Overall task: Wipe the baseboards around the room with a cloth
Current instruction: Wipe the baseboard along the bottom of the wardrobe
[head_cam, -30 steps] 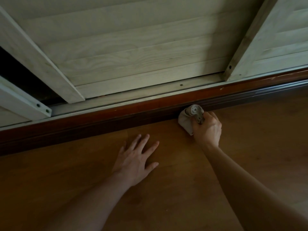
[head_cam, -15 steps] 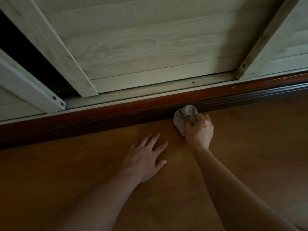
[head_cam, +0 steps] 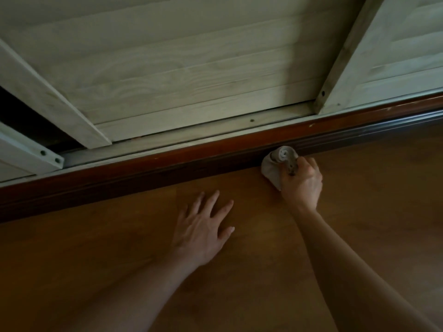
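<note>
Pale wood panelling [head_cam: 191,68] takes up everything above the baseboard [head_cam: 167,161], and brown wood floor [head_cam: 359,224] runs below it. The baseboard itself is a dark reddish strip crossing the view on a slant, higher at the right. The left hand [head_cam: 203,233] lies flat on the floor a bit below the baseboard, fingers straight and spread, holding nothing. The right hand [head_cam: 303,183] is right up at the baseboard, fingers curled tight round a bunched grey cloth [head_cam: 275,164]. The cloth's rolled end is pressed against the baseboard's lower edge, where it meets the floor.
</note>
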Available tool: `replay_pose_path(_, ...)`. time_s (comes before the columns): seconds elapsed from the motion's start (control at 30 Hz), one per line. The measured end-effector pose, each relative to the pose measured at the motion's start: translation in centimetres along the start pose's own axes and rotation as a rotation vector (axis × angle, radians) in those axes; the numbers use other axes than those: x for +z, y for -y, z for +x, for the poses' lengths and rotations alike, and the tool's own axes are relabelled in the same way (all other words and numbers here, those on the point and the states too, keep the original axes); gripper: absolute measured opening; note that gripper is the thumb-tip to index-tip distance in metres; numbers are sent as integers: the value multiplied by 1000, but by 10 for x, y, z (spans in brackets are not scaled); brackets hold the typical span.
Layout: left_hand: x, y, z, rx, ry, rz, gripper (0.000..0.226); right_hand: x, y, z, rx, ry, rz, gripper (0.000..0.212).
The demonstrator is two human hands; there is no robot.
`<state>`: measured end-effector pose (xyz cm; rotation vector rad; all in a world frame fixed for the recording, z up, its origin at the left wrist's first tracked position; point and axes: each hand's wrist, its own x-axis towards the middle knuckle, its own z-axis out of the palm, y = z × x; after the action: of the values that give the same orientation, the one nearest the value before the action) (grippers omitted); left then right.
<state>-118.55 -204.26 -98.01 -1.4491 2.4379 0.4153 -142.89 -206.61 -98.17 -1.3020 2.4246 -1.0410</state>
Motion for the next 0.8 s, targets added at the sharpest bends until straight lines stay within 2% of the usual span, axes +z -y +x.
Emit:
replay_pose_path(0.1, -1, -9, 4, -38, 18, 2, 67, -6, -8, 7, 43, -16, 5, 21)
replay_pose_path(0.2, -1, -24, 10, -77, -1, -5, 68, -2, 2, 1, -87, 107, 55, 30)
replay_pose_path(0.27, 3, -36, 13, -122, -28, -16, 68, 1, 3, 2, -150, 142, 60, 28)
replay_pose_path(0.4, 12, -51, 16, -172, -75, -29, 69, 0, -10, 10, -20, 65, 58, 22)
replay_pose_path(0.47, 15, -53, 17, -178, -100, -23, 69, 1, -8, 7, -15, 59, 63, 21)
replay_pose_path(0.6, 21, -54, 17, -168, -156, -23, 70, 2, -3, 5, -140, 110, 59, 21)
replay_pose_path(0.8, 13, -48, 32, -49, -192, 14, 64, 2, -7, 5, -68, 49, 50, 24)
